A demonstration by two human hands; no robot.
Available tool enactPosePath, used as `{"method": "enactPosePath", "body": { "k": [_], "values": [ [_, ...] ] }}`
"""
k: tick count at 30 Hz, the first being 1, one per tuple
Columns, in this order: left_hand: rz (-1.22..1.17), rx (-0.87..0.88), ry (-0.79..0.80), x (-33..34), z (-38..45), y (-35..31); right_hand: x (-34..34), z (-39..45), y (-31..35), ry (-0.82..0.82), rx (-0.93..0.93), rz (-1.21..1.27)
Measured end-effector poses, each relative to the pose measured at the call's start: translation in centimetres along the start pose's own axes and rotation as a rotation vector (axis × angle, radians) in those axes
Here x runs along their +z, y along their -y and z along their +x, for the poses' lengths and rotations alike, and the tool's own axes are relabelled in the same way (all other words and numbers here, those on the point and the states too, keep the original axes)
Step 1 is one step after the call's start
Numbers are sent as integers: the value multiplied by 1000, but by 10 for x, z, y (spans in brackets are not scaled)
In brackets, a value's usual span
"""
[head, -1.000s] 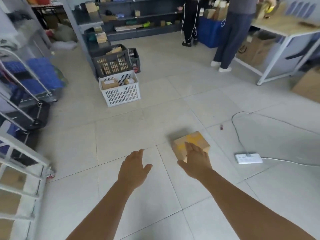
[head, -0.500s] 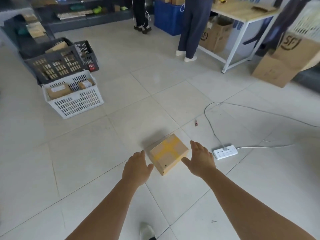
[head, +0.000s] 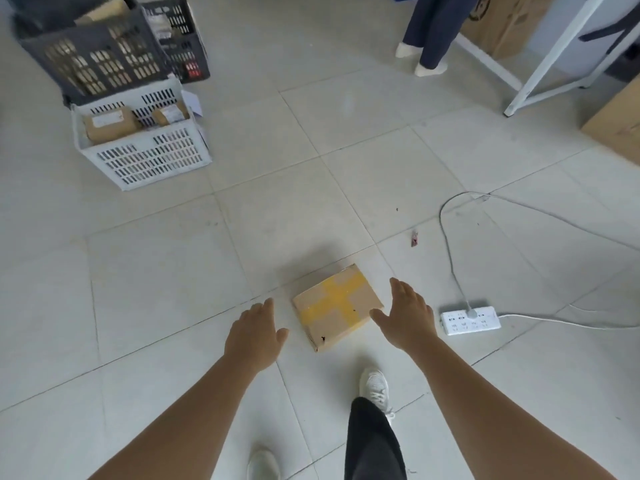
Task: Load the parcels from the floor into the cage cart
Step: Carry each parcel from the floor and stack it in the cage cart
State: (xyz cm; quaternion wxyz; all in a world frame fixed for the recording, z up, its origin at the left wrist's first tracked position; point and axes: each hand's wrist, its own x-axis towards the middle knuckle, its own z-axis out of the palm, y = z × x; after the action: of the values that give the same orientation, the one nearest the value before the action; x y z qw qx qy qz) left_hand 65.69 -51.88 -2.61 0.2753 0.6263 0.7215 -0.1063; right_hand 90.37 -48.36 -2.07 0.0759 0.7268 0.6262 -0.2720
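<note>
A small cardboard parcel [head: 337, 304] with a cross of yellow tape lies flat on the tiled floor in front of me. My left hand [head: 254, 332] hovers just left of it, fingers straight, a small gap away. On the parcel's right side my right hand [head: 407, 317] is spread, its thumb at the parcel's near right corner. Neither hand holds anything. The cage cart is out of view.
A white power strip [head: 471, 320] with its cable lies right of the parcel. A white crate [head: 145, 157] holding parcels and dark crates [head: 93, 60] stand at far left. A person's legs [head: 433, 32], a white table leg [head: 540, 71] and cardboard boxes [head: 616, 123] are at the back right.
I have stepped closer and the view has tilted down and to the right. Both hands have come down to either side of the parcel. My right foot is now in view.
</note>
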Motion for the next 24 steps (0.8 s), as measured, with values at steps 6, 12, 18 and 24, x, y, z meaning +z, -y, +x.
{"method": "enactPosePath", "body": {
  "k": [6,12,18,24],
  "values": [
    [-87,-194,34,33,70,-39,2,104,-42,68,-78,-55],
    [-127,-295,52,98,143,-51,49,196,-74,126,-141,-138],
    [-122,-358,132,194,209,-31,139,273,-99,193,-132,-165],
    [-224,-411,151,282,263,-7,224,335,-115,255,-91,-153]
  ]
}}
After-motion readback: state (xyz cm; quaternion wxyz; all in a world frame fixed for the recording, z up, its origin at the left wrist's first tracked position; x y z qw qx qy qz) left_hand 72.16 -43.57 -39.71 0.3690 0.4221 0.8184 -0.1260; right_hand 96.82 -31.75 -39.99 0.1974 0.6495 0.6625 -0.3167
